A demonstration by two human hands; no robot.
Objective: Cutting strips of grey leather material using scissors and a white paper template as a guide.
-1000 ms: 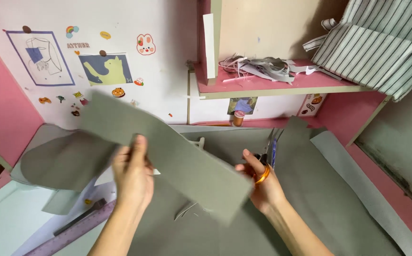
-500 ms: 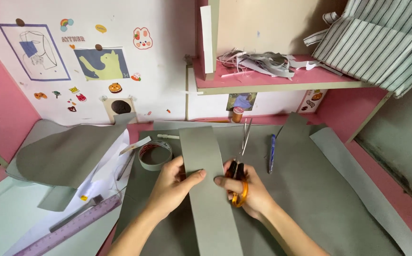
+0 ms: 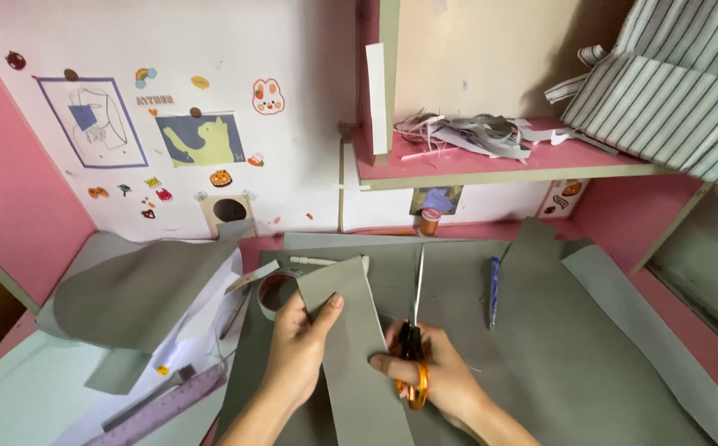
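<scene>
Grey strip [image 3: 357, 347]: long axis running near to far, lying on the grey sheet [image 3: 557, 355], between both hands. Left hand [image 3: 297, 351] pinches its left edge; right hand [image 3: 433, 372], closed around orange-handled scissors [image 3: 415, 330], fingertips resting on its right edge. Tape roll [image 3: 275, 291] far-left.

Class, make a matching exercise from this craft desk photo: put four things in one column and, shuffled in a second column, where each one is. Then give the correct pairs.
Things:
1. scissors
2. grey strip
3. tape roll
4. blue pen

Places:
A. lying on the grey sheet, right of the scissors
B. gripped in the right hand
C. pinched by the left hand
D. on the desk just beyond the left hand

Pairs: 1-B, 2-C, 3-D, 4-A
</scene>
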